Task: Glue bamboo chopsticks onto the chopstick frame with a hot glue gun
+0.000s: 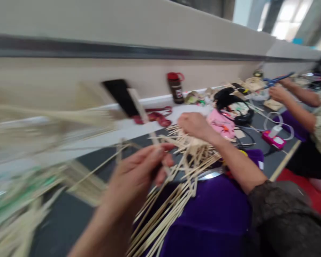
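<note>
From where I stand, the left hand (139, 171) pinches one thin strip near the desk's (270, 160) front edge while the right hand (195, 125) presses closed fingers on the bundle of pale strips (187, 157), too many and blurry to count, probably mid-weave, needing careful threading next.

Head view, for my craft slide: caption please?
Left hand pinches thin strips; right hand presses their woven centre over purple cloth.
</note>
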`<move>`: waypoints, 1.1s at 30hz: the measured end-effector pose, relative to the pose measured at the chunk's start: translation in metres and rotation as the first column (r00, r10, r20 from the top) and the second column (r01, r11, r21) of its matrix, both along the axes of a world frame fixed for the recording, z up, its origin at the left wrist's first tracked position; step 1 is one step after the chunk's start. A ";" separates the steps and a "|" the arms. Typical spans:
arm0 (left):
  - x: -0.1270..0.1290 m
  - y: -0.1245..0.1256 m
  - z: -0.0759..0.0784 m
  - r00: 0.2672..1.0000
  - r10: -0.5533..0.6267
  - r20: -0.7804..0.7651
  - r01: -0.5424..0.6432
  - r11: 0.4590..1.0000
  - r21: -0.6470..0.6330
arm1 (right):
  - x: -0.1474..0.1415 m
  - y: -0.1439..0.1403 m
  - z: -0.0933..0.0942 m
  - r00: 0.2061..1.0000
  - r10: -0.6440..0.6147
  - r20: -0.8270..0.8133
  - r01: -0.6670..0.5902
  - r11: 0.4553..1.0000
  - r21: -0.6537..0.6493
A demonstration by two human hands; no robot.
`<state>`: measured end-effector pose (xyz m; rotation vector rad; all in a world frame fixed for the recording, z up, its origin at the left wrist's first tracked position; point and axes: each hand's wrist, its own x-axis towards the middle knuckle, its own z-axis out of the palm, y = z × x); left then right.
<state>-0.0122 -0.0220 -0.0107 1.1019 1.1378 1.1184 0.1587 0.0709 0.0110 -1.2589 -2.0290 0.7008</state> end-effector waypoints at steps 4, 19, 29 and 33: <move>0.018 -0.016 -0.009 0.994 -0.066 0.091 0.066 0.998 -0.002 | 0.005 -0.003 -0.004 0.963 -0.008 -0.271 -0.010 0.998 -0.065; 0.013 -0.037 -0.027 0.992 -0.110 0.066 0.114 0.991 -0.067 | -0.009 -0.036 -0.004 0.982 0.179 -0.063 -0.169 0.976 0.136; 0.003 -0.042 -0.029 0.992 -0.056 0.110 0.063 0.996 -0.066 | -0.014 -0.032 -0.010 0.944 0.123 -0.305 -0.134 0.991 -0.014; -0.002 -0.039 -0.037 0.994 -0.001 0.111 0.007 0.999 -0.053 | -0.006 -0.019 -0.015 0.951 -0.011 -0.309 0.040 0.995 0.087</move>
